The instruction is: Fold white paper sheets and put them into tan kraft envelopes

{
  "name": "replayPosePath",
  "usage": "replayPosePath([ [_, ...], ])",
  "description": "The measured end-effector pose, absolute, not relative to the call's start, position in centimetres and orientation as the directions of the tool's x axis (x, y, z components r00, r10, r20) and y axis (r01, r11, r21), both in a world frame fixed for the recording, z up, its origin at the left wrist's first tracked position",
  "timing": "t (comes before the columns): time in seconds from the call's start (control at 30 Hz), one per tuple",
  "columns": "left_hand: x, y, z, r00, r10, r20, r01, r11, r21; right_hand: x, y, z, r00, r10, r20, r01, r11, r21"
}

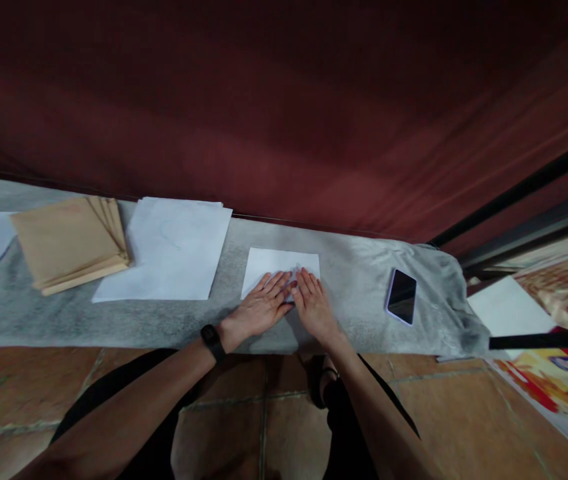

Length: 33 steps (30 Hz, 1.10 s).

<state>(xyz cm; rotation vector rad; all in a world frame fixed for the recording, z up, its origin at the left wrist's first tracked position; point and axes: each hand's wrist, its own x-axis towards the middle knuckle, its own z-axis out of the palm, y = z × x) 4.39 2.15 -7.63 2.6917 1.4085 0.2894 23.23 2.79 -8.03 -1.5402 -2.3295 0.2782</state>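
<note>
Touching white paper are left hand and right hand (palms down)

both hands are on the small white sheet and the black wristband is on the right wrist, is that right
Not quite: the head view shows the black wristband on the left wrist, not the right. The left hand and right hand are indeed on the small white sheet.

Smooth, matt paper sheet on plush cloth
Phone glossy-screened; brown stack matt, papery; tiles dull.
</note>
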Motion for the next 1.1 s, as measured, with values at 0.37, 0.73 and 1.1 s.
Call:
replayPosePath([
  [0.37, 2.9, 3.7, -9.5, 0.455, 0.879, 0.141, 0.858, -0.476, 0.195, 22.6, 3.0, -8.9, -0.326, 0.923, 0.204, 0.900, 0.369, -0.230],
  [0.73, 1.2, 5.3, -8.3, 0.251, 0.966, 0.064, 0.957, -0.258, 0.134, 24.4, 3.6, -8.4, -0.164, 0.972, 0.169, 0.960, 0.197, -0.200],
  [1.1, 1.1, 5.0, -8.0, 0.196, 0.960, 0.198, 0.964, -0.226, 0.138, 26.2, 5.4, -6.5, 0.064, 0.995, 0.079, 0.881, -0.019, -0.473],
])
